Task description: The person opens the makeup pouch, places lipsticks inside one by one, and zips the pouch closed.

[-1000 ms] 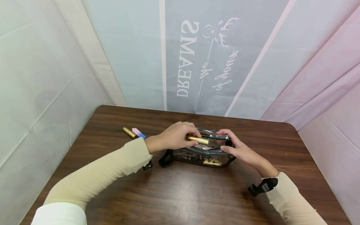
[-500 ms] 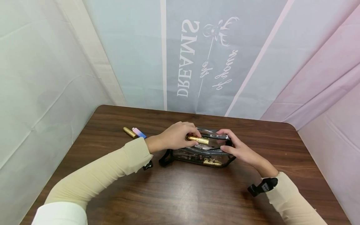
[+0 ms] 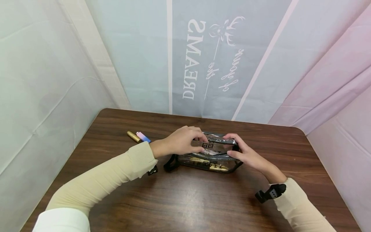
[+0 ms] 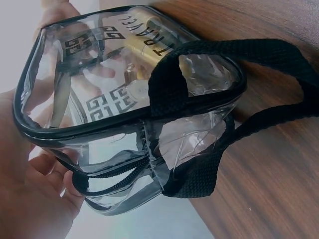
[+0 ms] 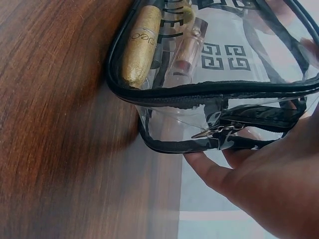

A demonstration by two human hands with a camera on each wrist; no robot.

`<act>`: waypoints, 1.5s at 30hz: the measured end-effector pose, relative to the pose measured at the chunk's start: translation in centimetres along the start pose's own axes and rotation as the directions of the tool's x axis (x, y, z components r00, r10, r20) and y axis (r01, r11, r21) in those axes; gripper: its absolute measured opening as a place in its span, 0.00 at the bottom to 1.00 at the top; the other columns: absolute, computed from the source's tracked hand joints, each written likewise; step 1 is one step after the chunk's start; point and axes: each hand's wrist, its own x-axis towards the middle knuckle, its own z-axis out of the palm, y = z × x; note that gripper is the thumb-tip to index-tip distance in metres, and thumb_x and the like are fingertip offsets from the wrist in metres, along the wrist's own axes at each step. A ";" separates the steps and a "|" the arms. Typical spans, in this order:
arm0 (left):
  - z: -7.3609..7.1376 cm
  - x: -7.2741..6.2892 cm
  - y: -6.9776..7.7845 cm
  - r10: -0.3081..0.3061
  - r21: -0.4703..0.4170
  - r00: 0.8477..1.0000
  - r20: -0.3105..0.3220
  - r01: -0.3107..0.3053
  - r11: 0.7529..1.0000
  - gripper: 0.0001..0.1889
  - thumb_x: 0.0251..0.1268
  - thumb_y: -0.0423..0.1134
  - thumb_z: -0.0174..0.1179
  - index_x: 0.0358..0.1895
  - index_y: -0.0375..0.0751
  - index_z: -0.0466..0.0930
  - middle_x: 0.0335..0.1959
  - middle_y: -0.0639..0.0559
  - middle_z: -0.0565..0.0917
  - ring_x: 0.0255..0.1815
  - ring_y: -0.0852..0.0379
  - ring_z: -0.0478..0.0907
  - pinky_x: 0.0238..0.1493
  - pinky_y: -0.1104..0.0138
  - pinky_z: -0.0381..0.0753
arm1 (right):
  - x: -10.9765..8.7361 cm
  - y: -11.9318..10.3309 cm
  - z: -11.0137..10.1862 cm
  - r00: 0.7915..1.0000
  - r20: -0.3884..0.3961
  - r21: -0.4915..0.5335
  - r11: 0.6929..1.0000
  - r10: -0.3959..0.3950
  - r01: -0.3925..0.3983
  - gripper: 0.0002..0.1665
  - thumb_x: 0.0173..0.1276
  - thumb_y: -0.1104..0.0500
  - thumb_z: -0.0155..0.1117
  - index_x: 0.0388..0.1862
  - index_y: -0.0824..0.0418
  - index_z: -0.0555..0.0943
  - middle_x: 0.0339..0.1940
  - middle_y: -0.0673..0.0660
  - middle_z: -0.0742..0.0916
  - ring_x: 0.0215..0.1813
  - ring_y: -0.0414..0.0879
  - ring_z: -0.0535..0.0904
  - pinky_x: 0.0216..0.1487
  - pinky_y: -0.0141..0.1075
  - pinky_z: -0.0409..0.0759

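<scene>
A clear zip bag with black trim and TRAVEL lettering stands on the table, its zipped top open. My left hand is over the opening's left part, thumb and fingers apart with nothing between them. At the right end, my right hand grips the bag, thumb on the near rim and fingers on the far rim. Gold tubes lie along the bag's bottom, seen through its front wall. In the right wrist view, one gold tube shows beside a slim clear tube with a reddish end.
Left of the bag, a gold tube and a pink-to-blue stick-shaped item lie on the brown wooden table. A black strap loop sticks out from the bag's left end. Fabric curtains hang behind the table.
The gold tube that my left hand pinched at the opening has been let go and has dropped inside, where another gold piece now shows at the bottom. My right hand keeps its hold.
</scene>
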 end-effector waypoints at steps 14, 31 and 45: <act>-0.1 -0.1 0.1 -0.015 -0.007 1.000 0.010 0.015 1.000 0.14 0.69 0.45 0.68 0.53 0.46 0.87 0.47 0.51 0.85 0.47 0.57 0.78 0.52 0.61 0.75 | -0.1 0.1 0.0 1.000 0.001 0.000 1.000 0.001 -0.001 0.28 0.79 0.66 0.54 0.73 0.61 0.59 0.67 0.69 0.69 0.65 0.63 0.70 0.56 0.33 0.76; -0.3 -0.2 0.2 -0.011 -0.011 1.000 0.021 0.011 1.000 0.14 0.70 0.47 0.68 0.53 0.48 0.87 0.48 0.56 0.84 0.48 0.59 0.78 0.54 0.60 0.73 | -0.1 0.0 0.0 1.000 0.003 0.007 1.000 -0.007 0.007 0.28 0.78 0.70 0.52 0.72 0.63 0.59 0.69 0.69 0.66 0.67 0.61 0.71 0.56 0.32 0.76; -1.2 -0.4 0.2 0.012 -0.089 1.000 -0.014 -0.013 0.996 0.10 0.74 0.41 0.64 0.52 0.44 0.87 0.47 0.57 0.83 0.45 0.62 0.79 0.49 0.67 0.78 | -0.1 0.0 0.0 1.000 -0.004 0.005 1.000 0.006 -0.006 0.27 0.78 0.67 0.53 0.72 0.61 0.60 0.69 0.69 0.67 0.67 0.63 0.70 0.55 0.33 0.77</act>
